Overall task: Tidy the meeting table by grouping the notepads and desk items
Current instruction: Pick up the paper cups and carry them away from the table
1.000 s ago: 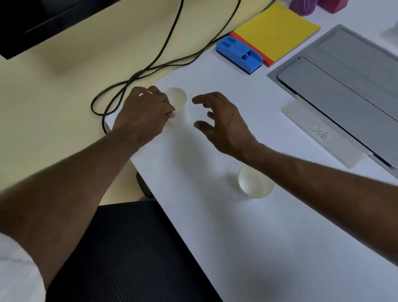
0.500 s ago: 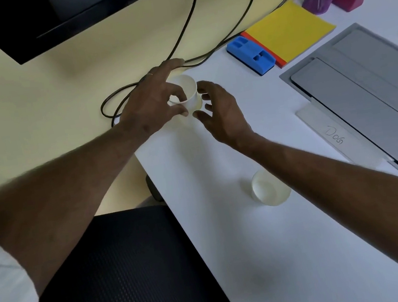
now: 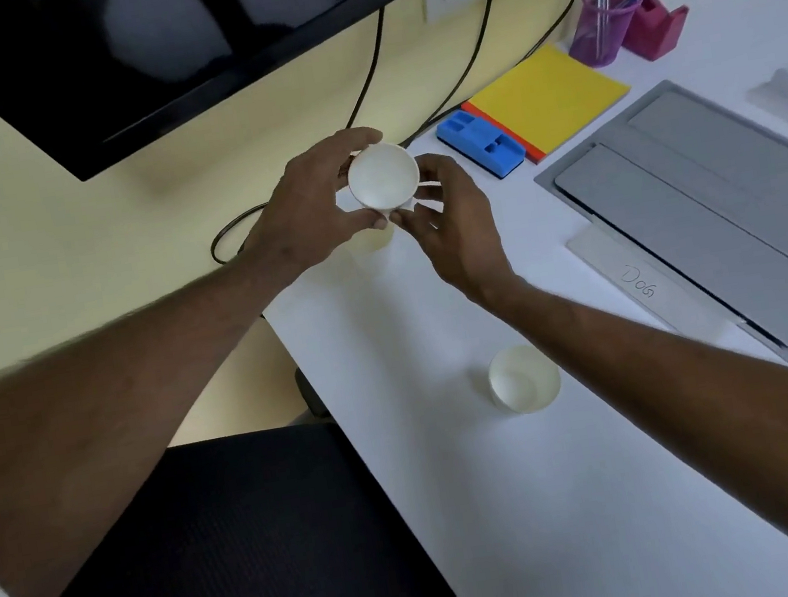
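The left grip point(image 3: 313, 213) clasps the small white paper cup point(image 3: 382, 174) above the corner of the white tabletop point(image 3: 515, 510), with the right grip point(image 3: 452, 223) at its base, hold unclear; a fumbled handover could drop it off the edge.

Cups and desk items along the table point(image 3: 458, 467)

The raised cup point(image 3: 382, 174) sat between the left hand point(image 3: 312, 208) and right hand point(image 3: 453, 228), above the table's far left corner. The second cup point(image 3: 524, 379) stood nearer. Far right lay the notepad point(image 3: 551, 96), a slotted block point(image 3: 481, 142) against its left edge and the pen holder point(image 3: 600, 29) behind.
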The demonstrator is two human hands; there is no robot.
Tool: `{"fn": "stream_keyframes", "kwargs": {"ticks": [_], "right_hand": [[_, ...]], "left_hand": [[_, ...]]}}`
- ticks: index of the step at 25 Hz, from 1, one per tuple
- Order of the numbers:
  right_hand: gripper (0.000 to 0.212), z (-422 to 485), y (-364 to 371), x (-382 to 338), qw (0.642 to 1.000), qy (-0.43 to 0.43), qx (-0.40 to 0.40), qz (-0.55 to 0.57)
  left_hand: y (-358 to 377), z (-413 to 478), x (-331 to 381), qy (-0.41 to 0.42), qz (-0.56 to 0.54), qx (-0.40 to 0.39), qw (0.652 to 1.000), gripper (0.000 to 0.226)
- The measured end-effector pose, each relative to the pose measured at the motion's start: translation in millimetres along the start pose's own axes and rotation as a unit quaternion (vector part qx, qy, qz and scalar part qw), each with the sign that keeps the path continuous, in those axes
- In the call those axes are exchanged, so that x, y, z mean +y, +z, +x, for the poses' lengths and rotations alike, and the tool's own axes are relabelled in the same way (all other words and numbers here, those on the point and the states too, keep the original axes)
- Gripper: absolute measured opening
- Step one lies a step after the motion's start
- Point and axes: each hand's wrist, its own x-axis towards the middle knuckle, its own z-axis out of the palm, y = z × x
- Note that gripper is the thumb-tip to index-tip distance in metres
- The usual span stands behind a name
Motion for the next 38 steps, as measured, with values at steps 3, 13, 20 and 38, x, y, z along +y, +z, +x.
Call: {"fn": "stream_keyframes", "kwargs": {"ticks": [3, 13, 20, 38], "right_hand": [[0.060, -22, -26, -4, 1.000, 0.010, 0.025, 0.003], [0.052, -140, -171, 1, 0.989, 0.022, 0.149, 0.014], [0.049, -254, -293, 40, 0.966, 0.074, 0.248, 0.002], [0.054, -500, -557, 163, 0.864, 0.229, 0.449, 0.013]], "left_hand": [[4, 2, 25, 0.007, -0.049, -0.035, 0.998, 0.090], [95, 2, 155, 0.065, -0.136, -0.167, 0.974, 0.105], [213, -20, 284, 0.114, -0.166, -0.233, 0.951, 0.098], [544, -99, 569, 0.178, -0.250, -0.382, 0.872, 0.088]]}}
